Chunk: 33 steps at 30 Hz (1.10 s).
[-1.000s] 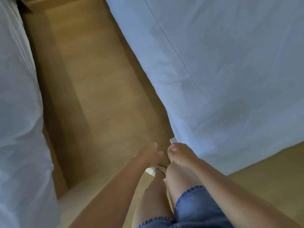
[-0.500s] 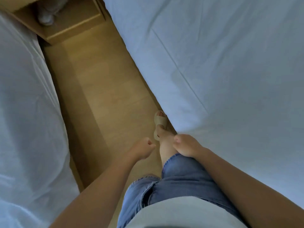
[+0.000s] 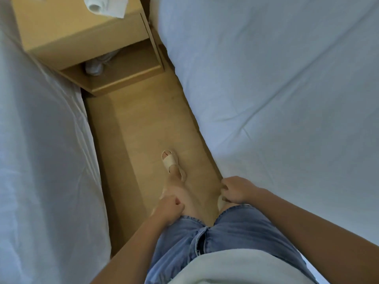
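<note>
I stand in a narrow aisle of wooden floor between two beds. My left hand hangs in front of my left thigh with its fingers curled into a fist and holds nothing. Beside the edge of the right bed, my right hand also has its fingers curled, with nothing visible in it. It is just beside the white sheet, and I cannot tell whether it touches it. My foot in a beige sandal is stepped forward on the floor.
The left bed, covered in white, lines the aisle's other side. A wooden nightstand closes the far end, with a white cloth on top and pale shoes on its lower shelf.
I have walked forward down the aisle, so the nightstand has come into view. My hands have moved apart, away from the bed corner, and stayed curled.
</note>
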Each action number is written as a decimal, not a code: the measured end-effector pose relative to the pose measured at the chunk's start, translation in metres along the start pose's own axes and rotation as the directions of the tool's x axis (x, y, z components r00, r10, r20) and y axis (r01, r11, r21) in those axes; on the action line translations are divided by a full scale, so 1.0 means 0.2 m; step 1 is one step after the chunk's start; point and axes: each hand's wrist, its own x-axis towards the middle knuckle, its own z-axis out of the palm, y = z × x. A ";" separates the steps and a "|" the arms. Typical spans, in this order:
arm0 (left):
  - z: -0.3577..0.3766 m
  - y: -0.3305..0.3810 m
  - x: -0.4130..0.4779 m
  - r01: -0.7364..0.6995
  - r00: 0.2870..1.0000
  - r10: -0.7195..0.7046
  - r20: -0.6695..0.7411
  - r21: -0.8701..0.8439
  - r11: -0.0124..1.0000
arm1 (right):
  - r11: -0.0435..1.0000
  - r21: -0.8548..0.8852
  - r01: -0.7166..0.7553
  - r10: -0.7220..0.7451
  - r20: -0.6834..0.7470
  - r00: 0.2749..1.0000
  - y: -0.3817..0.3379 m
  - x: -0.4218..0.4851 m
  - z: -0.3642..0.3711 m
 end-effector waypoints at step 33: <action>-3.15 2.04 2.21 -0.341 0.872 0.278 -0.402 -0.093 0.935 | 0.795 0.601 0.079 0.354 -0.567 0.743 -0.62 1.57 -3.05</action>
